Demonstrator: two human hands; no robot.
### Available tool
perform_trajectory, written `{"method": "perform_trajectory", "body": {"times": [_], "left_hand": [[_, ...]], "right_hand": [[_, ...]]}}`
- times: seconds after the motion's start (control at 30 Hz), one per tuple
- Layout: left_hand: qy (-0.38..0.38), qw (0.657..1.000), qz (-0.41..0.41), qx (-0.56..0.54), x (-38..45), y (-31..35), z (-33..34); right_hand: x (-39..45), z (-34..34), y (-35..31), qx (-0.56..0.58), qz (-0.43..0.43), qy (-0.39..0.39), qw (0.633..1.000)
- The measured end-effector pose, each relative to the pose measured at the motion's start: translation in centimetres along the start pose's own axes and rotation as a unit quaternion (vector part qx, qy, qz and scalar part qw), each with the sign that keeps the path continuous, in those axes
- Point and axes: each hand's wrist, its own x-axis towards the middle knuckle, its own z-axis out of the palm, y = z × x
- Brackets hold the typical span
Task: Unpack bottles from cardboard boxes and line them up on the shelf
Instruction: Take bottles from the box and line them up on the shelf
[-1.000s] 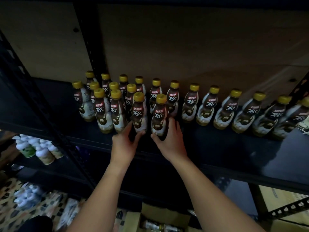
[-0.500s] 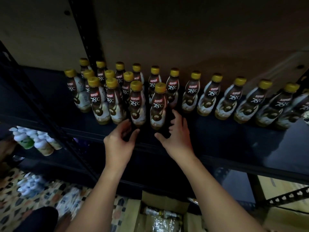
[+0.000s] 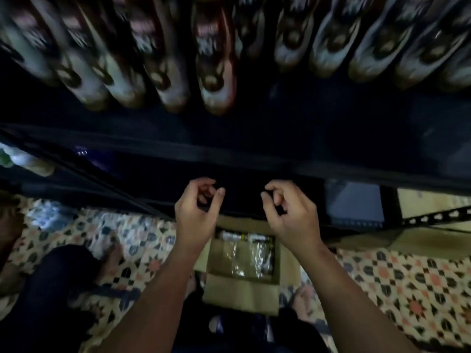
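both hands empty above the open box

head view: the left hand (image 3: pixel 195 220) and the right hand (image 3: pixel 290 220) hang side by side in front of the dark metal shelf edge (image 3: pixel 229 159), fingers loosely curled and grasping nothing. directly below and between them, on the patterned tile floor (image 3: pixel 397 281), sits the open brown cardboard box (image 3: pixel 239 294). inside it shows crinkled clear plastic wrap (image 3: pixel 242 253) over what look like more bottles lying on their sides; their exact long axis is too blurred to tell. the box opening lies a little nearer the right hand, though both wrists flank it about evenly, so either could drop straight down.

above, the brown-and-white labelled drink bottles (image 3: pixel 216 72) stand upright on the shelf, smeared by motion: a tight cluster at left, 1 single row running right. bare shelf surface shows in front of that right-hand row, which is likely where the next bottles belong. the shelf edge juts just ahead of the knuckles, so a lift from the box must clear it. a dark-trousered leg (image 3: pixel 58 289) stands left of the box.
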Motion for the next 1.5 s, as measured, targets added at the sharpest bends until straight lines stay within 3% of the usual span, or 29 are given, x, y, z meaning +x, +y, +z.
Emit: {"method": "perform_trajectory", "body": {"times": [0.13, 0.27, 0.43, 0.53, 0.6, 0.77, 0.97, 1.17, 1.4, 1.5], "left_hand": [[-0.157, 0.976, -0.132, 0.073, -4.1, -8.7, 3.5], [-0.266, 0.931, -0.187, 0.166, -8.8, -19.5, 7.4], [-0.337, 0.889, -0.188, 0.245, -13.2, -34.2, 14.1], [-0.381, 0.854, -0.165, 0.314, -15.2, -42.5, 17.9], [-0.387, 0.855, -0.152, 0.31, -16.1, -47.1, 20.4], [-0.367, 0.865, -0.106, 0.325, -16.5, -55.6, 25.9], [-0.368, 0.865, -0.08, 0.332, -16.2, -60.3, 30.1], [-0.381, 0.829, -0.027, 0.408, -16.8, -62.4, 31.0], [-0.394, 0.767, -0.008, 0.507, -16.4, -62.2, 31.7], [-0.395, 0.762, -0.01, 0.513, -16.2, -62.5, 31.9]], "right_hand": [[-6.9, 3.7, 8.1, -0.047, 0.211, -0.135, 0.967], [-15.4, 9.1, 16.9, -0.099, 0.374, -0.257, 0.886], [-25.8, 17.6, 27.4, -0.149, 0.433, -0.353, 0.816], [-30.7, 22.2, 32.6, -0.14, 0.477, -0.365, 0.787], [-33.1, 25.2, 35.8, -0.139, 0.492, -0.375, 0.774], [-36.0, 31.3, 43.2, -0.183, 0.447, -0.393, 0.782], [-36.3, 35.3, 49.2, -0.224, 0.389, -0.419, 0.789], [-37.0, 36.4, 50.2, -0.234, 0.385, -0.409, 0.794], [-37.2, 37.3, 49.5, -0.146, 0.458, -0.335, 0.81], [-37.2, 37.8, 49.6, -0.103, 0.501, -0.249, 0.822]]}}
